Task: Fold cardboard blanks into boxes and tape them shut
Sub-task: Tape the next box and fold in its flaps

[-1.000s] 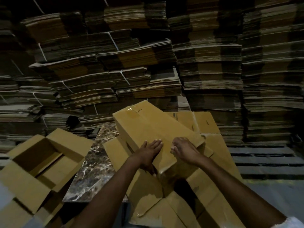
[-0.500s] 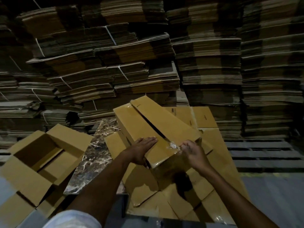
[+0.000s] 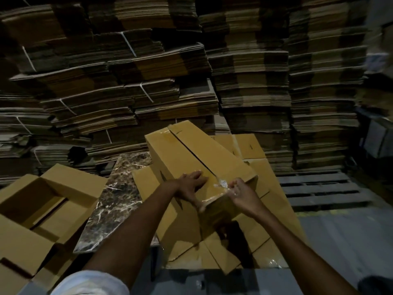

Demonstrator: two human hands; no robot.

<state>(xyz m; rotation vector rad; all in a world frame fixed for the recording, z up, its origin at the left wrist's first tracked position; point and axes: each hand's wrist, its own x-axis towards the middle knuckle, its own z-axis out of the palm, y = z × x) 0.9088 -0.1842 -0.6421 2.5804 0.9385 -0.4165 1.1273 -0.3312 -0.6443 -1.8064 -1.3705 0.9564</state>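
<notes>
- My left hand (image 3: 191, 185) lies flat, fingers straight, pressing on the top of the long brown cardboard box (image 3: 187, 167). The box sits tilted, centre frame, on a pile of flat brown cardboard blanks (image 3: 276, 184). If I ease off, the flap probably springs up.
- The dark seam (image 3: 192, 153) between the two top flaps gapes along its length. Tape laid over it like this likely shuts the box crooked.
- The crinkled strip of clear tape (image 3: 222, 185) sits at the near end of the seam, already wrinkled. It may fold onto itself or bond badly.
- My right hand (image 3: 244, 196) pinches the tape's end between thumb and fingertips. A hard pull could skid the box off the loose blanks, or the tape could stick to my fingers.
- Hidden, far left: the open brown cardboard box (image 3: 42, 209) is cut by the frame edge and its floor is in shadow.
- The marble-patterned slab (image 3: 119, 199) runs under the blanks; I cannot tell how far.
- No tape roll in view, so I cannot tell where the strip comes from.
- The near end face of the box is too dark to read.
- The grey slatted pallet (image 3: 319, 188) and the right edge are dim and blurred.
</notes>
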